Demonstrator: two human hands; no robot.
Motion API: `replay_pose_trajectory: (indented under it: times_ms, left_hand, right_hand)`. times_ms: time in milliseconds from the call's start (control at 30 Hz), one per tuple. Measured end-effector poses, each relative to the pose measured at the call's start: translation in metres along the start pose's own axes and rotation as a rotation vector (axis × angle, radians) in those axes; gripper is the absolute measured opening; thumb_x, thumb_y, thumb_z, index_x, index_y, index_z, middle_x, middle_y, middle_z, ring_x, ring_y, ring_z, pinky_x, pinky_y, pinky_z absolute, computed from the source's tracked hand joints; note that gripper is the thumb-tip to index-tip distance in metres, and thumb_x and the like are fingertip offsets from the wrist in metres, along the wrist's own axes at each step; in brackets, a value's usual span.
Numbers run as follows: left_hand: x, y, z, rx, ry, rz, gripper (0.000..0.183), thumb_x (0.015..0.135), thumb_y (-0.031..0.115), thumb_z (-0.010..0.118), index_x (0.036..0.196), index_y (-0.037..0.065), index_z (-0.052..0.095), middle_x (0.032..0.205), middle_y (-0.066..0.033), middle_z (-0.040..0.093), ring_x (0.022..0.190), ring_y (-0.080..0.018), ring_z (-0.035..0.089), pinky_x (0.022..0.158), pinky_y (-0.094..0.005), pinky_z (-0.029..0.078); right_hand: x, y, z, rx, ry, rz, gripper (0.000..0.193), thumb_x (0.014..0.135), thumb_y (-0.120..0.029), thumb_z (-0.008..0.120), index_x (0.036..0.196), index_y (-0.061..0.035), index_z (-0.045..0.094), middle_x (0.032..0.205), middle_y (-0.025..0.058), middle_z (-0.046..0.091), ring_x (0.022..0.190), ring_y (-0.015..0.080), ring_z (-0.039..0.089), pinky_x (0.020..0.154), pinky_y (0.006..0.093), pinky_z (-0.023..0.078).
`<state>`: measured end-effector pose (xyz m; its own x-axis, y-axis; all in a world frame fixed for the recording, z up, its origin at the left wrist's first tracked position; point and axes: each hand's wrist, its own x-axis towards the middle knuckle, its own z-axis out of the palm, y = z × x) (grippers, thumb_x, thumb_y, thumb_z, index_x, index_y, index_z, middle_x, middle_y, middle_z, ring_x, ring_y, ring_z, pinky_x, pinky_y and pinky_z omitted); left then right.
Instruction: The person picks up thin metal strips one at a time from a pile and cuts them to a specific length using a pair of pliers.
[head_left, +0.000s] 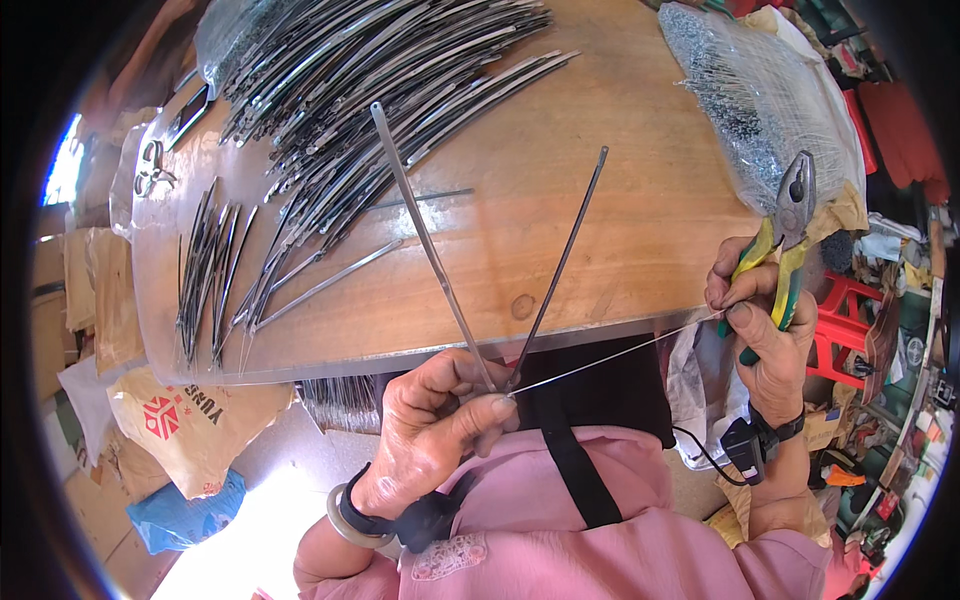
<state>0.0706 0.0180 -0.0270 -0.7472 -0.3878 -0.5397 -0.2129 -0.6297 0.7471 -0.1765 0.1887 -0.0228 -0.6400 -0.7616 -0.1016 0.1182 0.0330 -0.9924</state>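
Note:
Between the thumb and fingers of my left hand (435, 410) I pinch two slim metal strips. One is a lighter grey strip (425, 230), the other a darker strip (566, 250); their lower ends meet at my fingertips and they spread upward in a V. A thin wire (610, 354) runs taut from my left thumb across to my right hand (775, 345). There the finger and thumb pinch its end. The same right hand also grips combination pliers (796, 200) with yellow and green handles, jaws pointing up and away from the wire. My left fingers hide where wire and strips meet.
A large pile of metal strips (370, 110) covers the wooden table's (600, 230) far left, with a smaller bunch (208, 270) nearer. A plastic bag of wires (750, 110) lies far right. A red stool (845, 330) stands right; a paper sack (195, 430) sits below left.

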Motion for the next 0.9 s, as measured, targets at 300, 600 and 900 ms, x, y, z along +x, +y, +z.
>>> replay_pose_trajectory:
  times_ms: [300,600,900]
  left_hand:
    - [0.002,-0.002,0.003,-0.027,0.049,-0.006,0.015,0.083,-0.005,0.068,0.093,-0.007,0.058,0.072,-0.0173,0.064,0.049,-0.0122,0.053,0.043,-0.021,0.037]
    - [-0.001,-0.005,0.002,0.046,0.066,0.005,0.013,0.083,-0.005,0.067,0.093,-0.006,0.058,0.071,-0.0159,0.064,0.051,-0.0121,0.053,0.046,-0.0216,0.039]
    - [-0.004,-0.009,-0.004,0.122,0.006,-0.044,0.011,0.088,-0.008,0.061,0.099,-0.005,0.059,0.075,-0.008,0.065,0.06,-0.0076,0.056,0.055,-0.0208,0.045]
  right_hand:
    - [-0.009,0.028,0.03,0.965,-0.046,0.307,0.023,0.078,-0.014,0.077,0.088,0.001,0.063,0.11,0.0145,0.054,0.084,0.0212,0.052,0.071,0.0335,0.045]
    - [0.004,0.008,0.004,-0.047,-0.057,-0.01,0.016,0.082,-0.006,0.072,0.092,0.0039,0.065,0.107,0.0153,0.058,0.076,0.0164,0.06,0.063,0.0292,0.05]
    - [0.015,-0.016,0.022,-0.65,-0.19,-0.26,0.023,0.078,-0.017,0.076,0.081,0.0033,0.065,0.099,0.0134,0.059,0.085,0.0227,0.059,0.075,0.0326,0.047]
